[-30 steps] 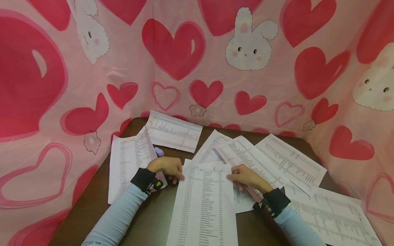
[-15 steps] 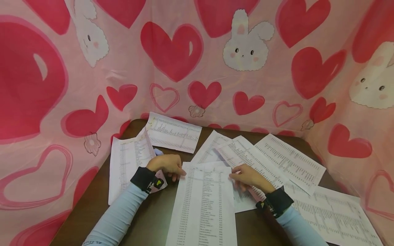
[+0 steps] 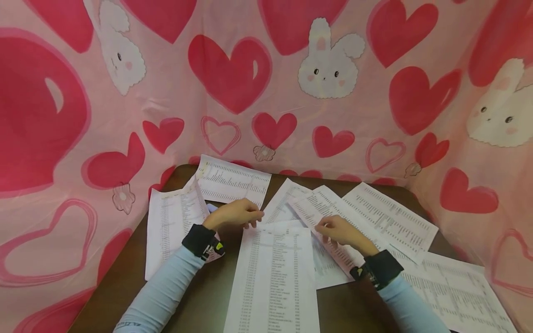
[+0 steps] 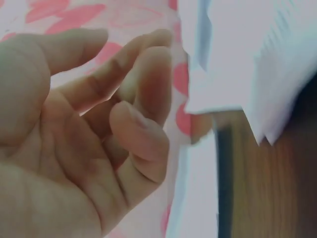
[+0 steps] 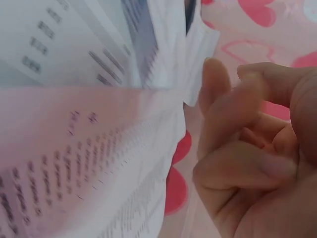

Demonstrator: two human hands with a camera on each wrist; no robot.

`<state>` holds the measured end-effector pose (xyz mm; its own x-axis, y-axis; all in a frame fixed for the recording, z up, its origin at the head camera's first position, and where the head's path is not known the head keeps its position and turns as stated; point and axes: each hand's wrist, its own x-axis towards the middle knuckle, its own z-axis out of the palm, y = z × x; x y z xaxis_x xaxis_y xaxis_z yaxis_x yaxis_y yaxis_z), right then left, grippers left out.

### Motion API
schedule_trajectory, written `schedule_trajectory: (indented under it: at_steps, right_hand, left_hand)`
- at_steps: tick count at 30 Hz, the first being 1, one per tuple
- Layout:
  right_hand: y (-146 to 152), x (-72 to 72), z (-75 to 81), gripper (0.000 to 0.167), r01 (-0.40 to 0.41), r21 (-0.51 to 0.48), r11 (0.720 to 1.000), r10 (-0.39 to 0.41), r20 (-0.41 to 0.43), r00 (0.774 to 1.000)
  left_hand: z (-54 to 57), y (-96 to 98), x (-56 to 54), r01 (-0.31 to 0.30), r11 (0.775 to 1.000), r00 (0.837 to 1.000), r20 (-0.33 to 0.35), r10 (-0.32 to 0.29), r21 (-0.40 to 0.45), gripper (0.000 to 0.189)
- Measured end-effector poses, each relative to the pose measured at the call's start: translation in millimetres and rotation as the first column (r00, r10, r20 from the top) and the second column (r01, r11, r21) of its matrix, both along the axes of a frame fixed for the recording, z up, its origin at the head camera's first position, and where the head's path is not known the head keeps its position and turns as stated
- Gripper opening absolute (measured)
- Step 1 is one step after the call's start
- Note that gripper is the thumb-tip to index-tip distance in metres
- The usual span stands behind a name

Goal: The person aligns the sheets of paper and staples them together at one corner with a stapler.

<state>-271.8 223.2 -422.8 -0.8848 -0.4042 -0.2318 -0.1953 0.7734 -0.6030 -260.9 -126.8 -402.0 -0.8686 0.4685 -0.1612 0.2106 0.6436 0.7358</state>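
A long printed sheet lies in the front middle of the table in the head view, its top edge between the two hands. My left hand hovers by its upper left corner; the left wrist view shows the fingers loosely bent, with nothing in them. Just past the sheet's upper right corner is my right hand, over a pinkish printed sheet. Its fingers curl loosely around nothing in the right wrist view, apart from the papers. A bluish-purple object shows partly behind the left hand.
More printed sheets surround the hands: a curled one at the left, another at the back, and overlapping ones at the right. A sheet lies at the front right. A pink heart-patterned cloth encloses the dark table.
Both hands have come away from the front sheet's upper edges. The left hand has moved up and to the right; the right hand has risen slightly. The front sheet stays nearly in place.
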Motion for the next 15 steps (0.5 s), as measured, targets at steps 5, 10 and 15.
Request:
schedule_trajectory:
  at_steps: [5,10,15]
  right_hand:
    - [8.6,-9.5,8.4,0.034,-0.008,-0.041,0.999,0.008,-0.004,1.000]
    - [13.8,-18.4,16.8,0.036,0.022,-0.086,0.996,-0.024,-0.019,1.000]
    - [17.9,-26.4,23.1,0.032,0.016,-0.132,0.991,-0.021,-0.041,0.999]
  left_hand:
    - [7.4,9.7,-1.8,-0.043,0.995,0.999,0.010,0.042,0.088,0.025]
    - [13.5,23.6,-4.9,-0.111,0.986,0.994,0.001,0.112,0.121,0.026]
    - [16.9,35.8,-7.8,-0.123,0.983,0.992,-0.005,0.125,0.137,0.032]
